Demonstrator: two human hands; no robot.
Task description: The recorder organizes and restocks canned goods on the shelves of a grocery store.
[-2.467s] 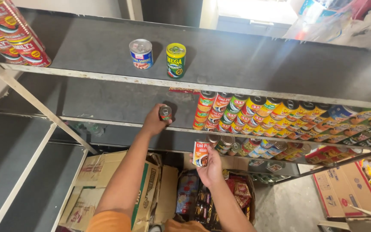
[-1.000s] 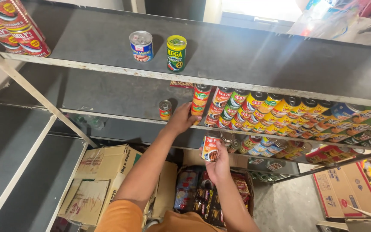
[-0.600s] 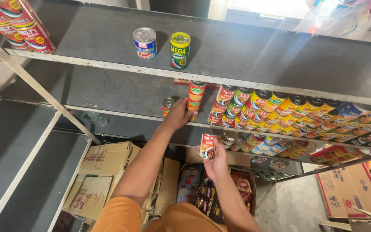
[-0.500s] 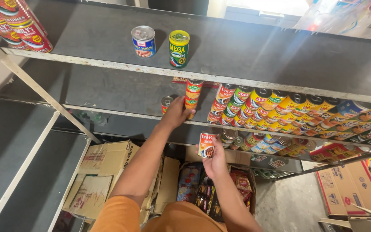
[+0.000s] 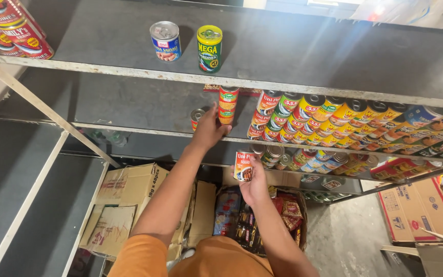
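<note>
My left hand (image 5: pixel 208 129) reaches up to the middle shelf (image 5: pixel 144 102) and curls around the lower can of a short stack of orange-red cans (image 5: pixel 227 104). That stack stands a little apart from the long rows of cans (image 5: pixel 334 120) to its right. A single small can (image 5: pixel 197 117) sits just left of my left hand. My right hand (image 5: pixel 256 179) is lower, in front of the shelf below, and holds a red can (image 5: pixel 243 165) upright.
Two cans, a blue one (image 5: pixel 165 41) and a green-yellow one (image 5: pixel 209 48), stand on the top shelf; red cans (image 5: pixel 6 25) are stacked at its left. A slanted metal brace (image 5: pixel 42 107) crosses the left. Cardboard boxes (image 5: pixel 129 187) and a basket of packets (image 5: pixel 298 225) lie below.
My left hand let go of the single small can and moved right to the stack of orange-red cans, which now stands further left of the rows. My right hand kept its can.
</note>
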